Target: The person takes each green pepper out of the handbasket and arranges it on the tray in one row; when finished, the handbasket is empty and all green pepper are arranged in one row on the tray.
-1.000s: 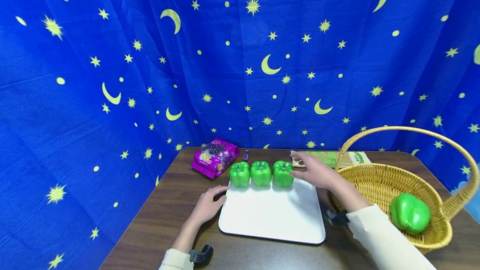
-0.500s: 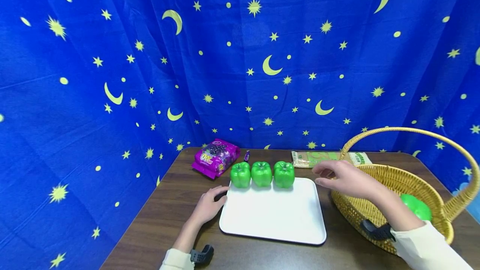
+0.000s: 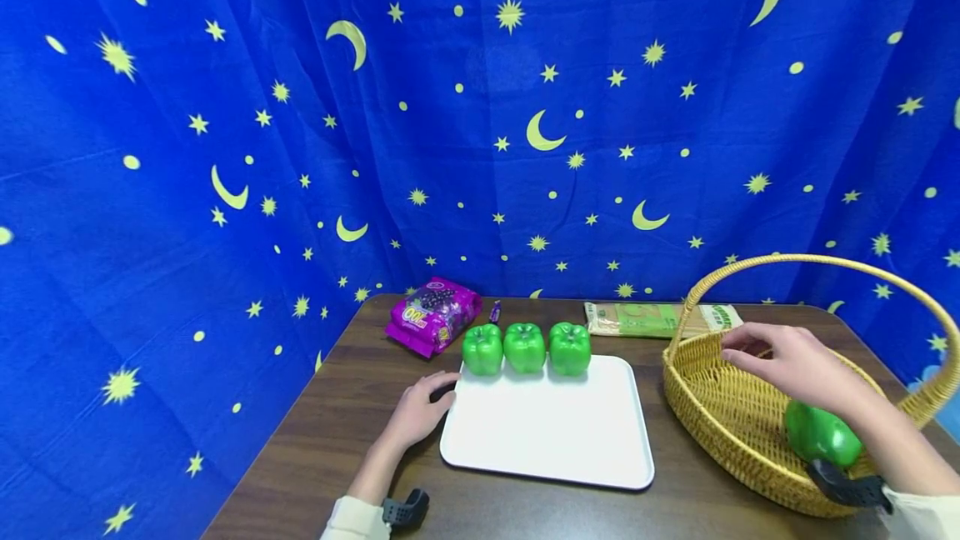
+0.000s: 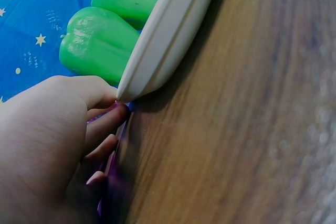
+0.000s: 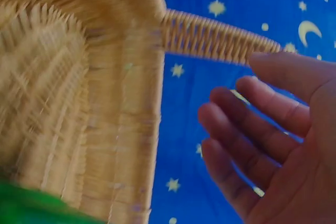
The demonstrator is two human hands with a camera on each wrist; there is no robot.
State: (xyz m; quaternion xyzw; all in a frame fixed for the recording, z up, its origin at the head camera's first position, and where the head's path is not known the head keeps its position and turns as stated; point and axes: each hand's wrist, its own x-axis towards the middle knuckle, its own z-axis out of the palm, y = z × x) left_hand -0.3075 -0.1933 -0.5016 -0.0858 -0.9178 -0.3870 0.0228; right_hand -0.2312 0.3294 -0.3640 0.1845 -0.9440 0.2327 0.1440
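Observation:
My right hand (image 3: 795,365) hovers above the wicker basket (image 3: 720,427) with its fingers relaxed and nothing in them. In the right wrist view, the gently bent fingers (image 5: 226,114) are near the basket's handle. A green bell pepper (image 3: 817,433) lies inside the basket, partly hidden by my right forearm. At the white tray (image 3: 547,432), my left hand (image 3: 420,411) rests by the left edge, fingertips touching the rim near the far corner. Three green bell peppers (image 3: 525,348) stand in a row along the tray's far side.
A purple grape-print packet (image 3: 435,315) lies at the back left, with a small purple wrapped piece (image 3: 495,312) beside it. Behind the basket is a long flat green-and-beige packet (image 3: 637,319). The basket's tall handle (image 3: 817,258) arches over it. A blue star-patterned cloth (image 3: 450,148) hangs behind the table.
My right hand has moved away from the rightmost bell pepper on the tray, going right to above the basket, with nothing in it. The left hand stays at the tray's edge.

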